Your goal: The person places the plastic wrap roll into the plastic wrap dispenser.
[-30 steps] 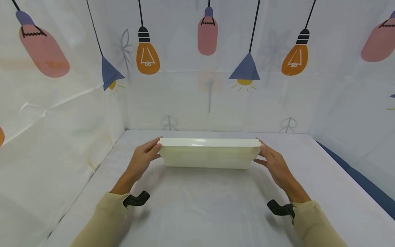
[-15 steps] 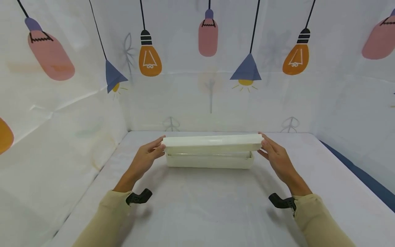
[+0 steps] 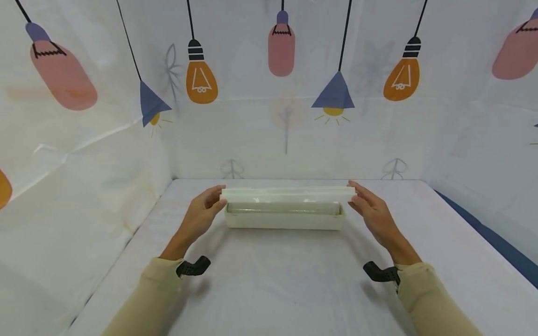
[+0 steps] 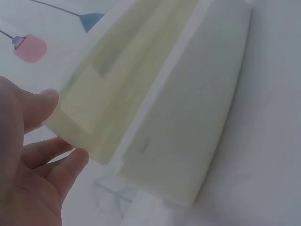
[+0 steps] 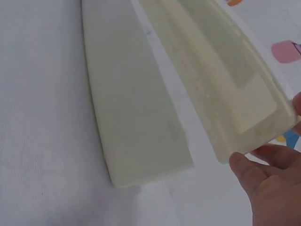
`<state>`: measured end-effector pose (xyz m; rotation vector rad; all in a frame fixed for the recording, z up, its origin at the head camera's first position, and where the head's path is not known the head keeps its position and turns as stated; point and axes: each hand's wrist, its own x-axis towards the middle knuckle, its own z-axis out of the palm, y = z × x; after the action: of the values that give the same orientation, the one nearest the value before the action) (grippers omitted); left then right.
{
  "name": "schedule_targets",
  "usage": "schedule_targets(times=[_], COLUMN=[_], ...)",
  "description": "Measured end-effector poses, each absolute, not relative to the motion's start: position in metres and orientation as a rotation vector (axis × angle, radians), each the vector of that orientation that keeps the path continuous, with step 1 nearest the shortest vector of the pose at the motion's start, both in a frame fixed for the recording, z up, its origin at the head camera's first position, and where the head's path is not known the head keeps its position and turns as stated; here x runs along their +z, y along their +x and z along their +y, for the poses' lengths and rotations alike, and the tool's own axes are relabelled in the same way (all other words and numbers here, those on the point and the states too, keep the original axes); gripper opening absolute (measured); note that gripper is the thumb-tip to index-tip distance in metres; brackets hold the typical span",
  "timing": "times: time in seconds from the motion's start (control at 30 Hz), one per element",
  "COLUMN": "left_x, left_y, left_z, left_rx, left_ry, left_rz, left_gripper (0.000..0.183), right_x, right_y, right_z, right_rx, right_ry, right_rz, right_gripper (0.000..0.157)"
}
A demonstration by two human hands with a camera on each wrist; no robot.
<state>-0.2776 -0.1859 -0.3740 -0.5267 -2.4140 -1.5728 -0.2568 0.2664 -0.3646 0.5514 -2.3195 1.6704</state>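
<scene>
A long cream plastic box [image 3: 286, 222] sits on the white table, its front wall facing me. Its long lid [image 3: 287, 194] is raised off the box and tipped back, with a gap along the front. Through that gap shows a shiny greyish roll [image 3: 290, 207] lying lengthwise inside. My left hand [image 3: 201, 212] pinches the lid's left end between thumb and fingers. At the opposite end, my right hand [image 3: 374, 219] grips the lid the same way. The left wrist view shows the lid's hollow underside [image 4: 117, 89] above the box wall [image 4: 188, 103].
The white table [image 3: 281, 284] stretches out in front of the box. Behind it and to the left hang white sheets [image 3: 252, 140] printed with lamps and bulbs. A dark blue strip [image 3: 487, 233] runs along the right table edge. Black wrist mounts [image 3: 193, 267] sit at both cuffs.
The lid lay flat on the box at first. Both hands have lifted it, right end higher for a moment, and tilted it back, uncovering the roll. The box has stayed in place.
</scene>
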Motion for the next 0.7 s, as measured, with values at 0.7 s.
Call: schedule_targets(times=[0.7], left_x=[-0.392], left_y=[-0.287], left_z=[-0.183], left_rx=[-1.546], left_ry=[-0.501], left_rz=[-2.385], left_gripper=[0.046], right_x=[-0.378], right_y=[-0.266], right_z=[0.263], right_rx=[1.563], right_ry=[0.466], right_rz=[-2.498], right_gripper=[0.040])
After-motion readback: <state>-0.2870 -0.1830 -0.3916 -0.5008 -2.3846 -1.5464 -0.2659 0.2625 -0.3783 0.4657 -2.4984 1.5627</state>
